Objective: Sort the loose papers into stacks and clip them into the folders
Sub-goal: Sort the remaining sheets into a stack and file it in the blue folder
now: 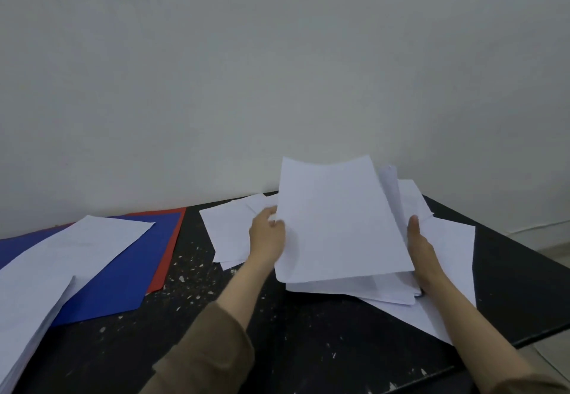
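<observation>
Now both hands hold a raised bundle of sheets (339, 220) over loose papers (229, 233) at table (216, 316) centre-right: left hand (266, 233) pinches the left edge, right hand (421, 254) cups the right edge. Tap edges square w/ even pressure, then lay on the stack (61, 257) over the blue folder (123, 279), near left.

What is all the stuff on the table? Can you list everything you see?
held papers: one bundle, white, lifted over the table's middle right
loose papers: several, white, flat under and behind the bundle
paper stack: one, white, left, on the blue folder
blue folder: one, blue, left
red folder: one, red, under the blue one
table: one, black with pale specks
wall: grey-white, behind
left hand: grips the bundle's left edge
right hand: holds its right edge
</observation>
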